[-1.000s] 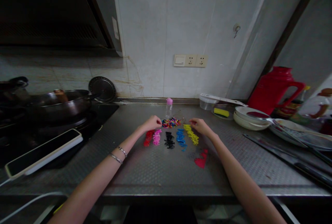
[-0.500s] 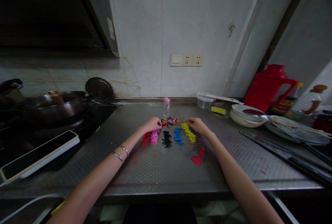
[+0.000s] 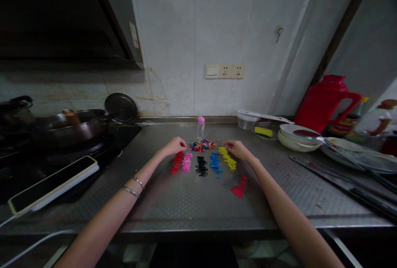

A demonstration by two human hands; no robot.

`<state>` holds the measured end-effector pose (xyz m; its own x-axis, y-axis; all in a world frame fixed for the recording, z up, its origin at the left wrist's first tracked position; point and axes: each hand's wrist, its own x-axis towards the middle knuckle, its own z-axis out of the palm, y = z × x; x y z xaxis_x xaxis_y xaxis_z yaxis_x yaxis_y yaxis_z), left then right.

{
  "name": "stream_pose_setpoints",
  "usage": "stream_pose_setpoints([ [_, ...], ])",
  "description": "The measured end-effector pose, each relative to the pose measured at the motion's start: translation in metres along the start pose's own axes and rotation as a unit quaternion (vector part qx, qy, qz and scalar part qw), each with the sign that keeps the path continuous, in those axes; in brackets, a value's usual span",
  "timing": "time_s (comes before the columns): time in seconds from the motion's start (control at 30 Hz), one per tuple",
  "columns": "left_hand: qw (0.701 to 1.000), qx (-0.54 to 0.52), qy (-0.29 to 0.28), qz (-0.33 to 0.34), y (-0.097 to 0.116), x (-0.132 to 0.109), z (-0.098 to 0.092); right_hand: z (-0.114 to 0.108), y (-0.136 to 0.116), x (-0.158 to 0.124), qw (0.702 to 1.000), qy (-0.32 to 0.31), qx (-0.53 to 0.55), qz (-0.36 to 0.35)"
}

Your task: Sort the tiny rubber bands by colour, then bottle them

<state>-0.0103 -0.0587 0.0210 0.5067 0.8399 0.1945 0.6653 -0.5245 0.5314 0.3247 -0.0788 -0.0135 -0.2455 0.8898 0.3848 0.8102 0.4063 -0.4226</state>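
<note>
Small rubber bands lie sorted by colour in rows: red bands (image 3: 177, 163), pink bands (image 3: 187, 163), black bands (image 3: 202, 166), blue bands (image 3: 215, 164) and yellow bands (image 3: 228, 159). Behind them is a mixed heap of bands (image 3: 202, 145), with a small clear bottle with a pink cap (image 3: 200, 128) standing at its back. My left hand (image 3: 176, 146) is pinched closed at the far end of the red row. At the far end of the yellow row, my right hand (image 3: 236, 149) is closed too, fingertips together. Whatever either pinch holds is too small to make out.
Red heart-shaped pieces (image 3: 239, 187) lie on the metal counter (image 3: 186, 210), near my right forearm. Left are a phone (image 3: 52, 183) and a pan (image 3: 71, 125) on the stove. Stacked bowls (image 3: 297, 140), a sponge (image 3: 263, 131) and a red thermos (image 3: 324, 104) stand right.
My left hand has moved left from the mixed heap to the top of the red row. My right hand stays by the yellow bands. The view has shifted slightly.
</note>
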Motion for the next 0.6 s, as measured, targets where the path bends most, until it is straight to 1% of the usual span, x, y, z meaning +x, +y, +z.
stream_pose_setpoints([
  [0.07,1.0,-0.004,-0.005,-0.003,-0.002,-0.006,-0.001,0.0,-0.001,0.0,1.0,0.002,0.0,-0.004],
  [0.13,1.0,-0.008,-0.007,-0.005,-0.002,-0.01,0.001,0.0,-0.002,0.0,1.0,0.002,0.001,-0.003],
  [0.3,1.0,-0.015,-0.01,-0.007,0.001,-0.011,0.008,0.0,-0.003,-0.001,1.0,-0.002,0.008,0.002],
  [0.43,0.999,-0.04,0.021,-0.018,-0.002,-0.011,0.001,0.0,-0.006,0.001,1.0,0.011,0.019,-0.002],
  [0.53,0.997,-0.059,0.051,-0.024,-0.012,-0.013,-0.006,0.0,-0.01,0.006,1.0,0.007,0.024,-0.011],
  [0.6,0.995,-0.07,0.067,-0.031,-0.02,-0.014,-0.009,0.001,-0.013,0.011,0.999,-0.009,0.019,-0.025],
])
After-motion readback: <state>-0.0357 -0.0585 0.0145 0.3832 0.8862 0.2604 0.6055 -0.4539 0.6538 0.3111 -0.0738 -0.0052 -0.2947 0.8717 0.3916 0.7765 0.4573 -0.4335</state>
